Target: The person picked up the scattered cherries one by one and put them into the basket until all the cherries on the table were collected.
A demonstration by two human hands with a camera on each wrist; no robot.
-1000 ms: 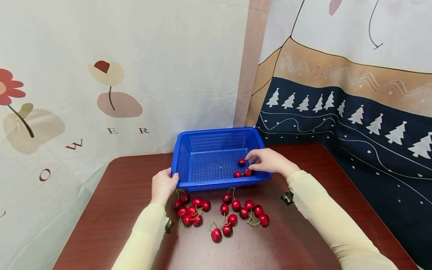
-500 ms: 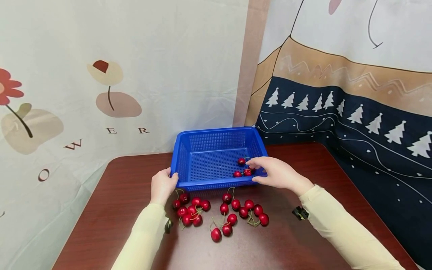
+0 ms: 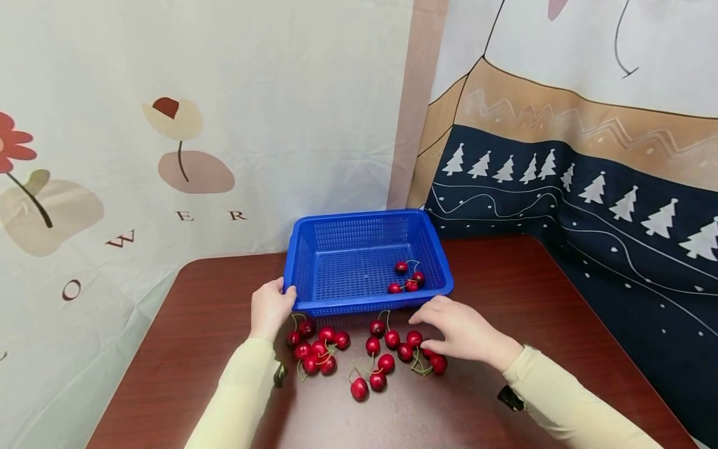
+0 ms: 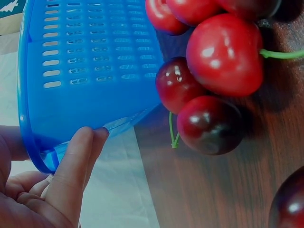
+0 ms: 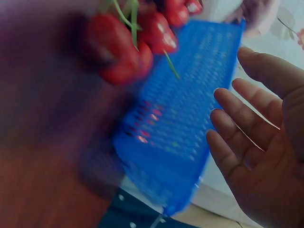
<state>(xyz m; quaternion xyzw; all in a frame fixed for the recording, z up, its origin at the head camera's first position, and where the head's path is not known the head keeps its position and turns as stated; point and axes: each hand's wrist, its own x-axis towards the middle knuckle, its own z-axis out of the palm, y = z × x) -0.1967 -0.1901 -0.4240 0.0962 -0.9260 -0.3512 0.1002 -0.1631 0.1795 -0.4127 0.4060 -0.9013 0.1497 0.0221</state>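
A blue plastic basket (image 3: 359,305) stands at the back of the table, with several cherries (image 3: 411,285) in its right front corner. My left hand (image 3: 271,310) grips the basket's front left corner; in the left wrist view its fingers (image 4: 71,175) lie against the outside wall below the rim. Over the right end of the loose cherries (image 3: 438,364) hovers my right hand (image 3: 462,329), just in front of the basket. The right wrist view shows that hand (image 5: 270,128) with relaxed fingers and nothing held. It partly covers one cherry in the head view.
More stemmed cherries (image 3: 319,350) lie in a cluster before the basket's left half, and others (image 3: 378,381) are spread at the middle of the brown table (image 3: 185,355). Printed cloth (image 3: 336,125) hangs close behind the basket.
My right hand has drawn back out of the basket, over its front rim, to above the loose cherries. More cherries show in the basket's corner. The left hand keeps its place.
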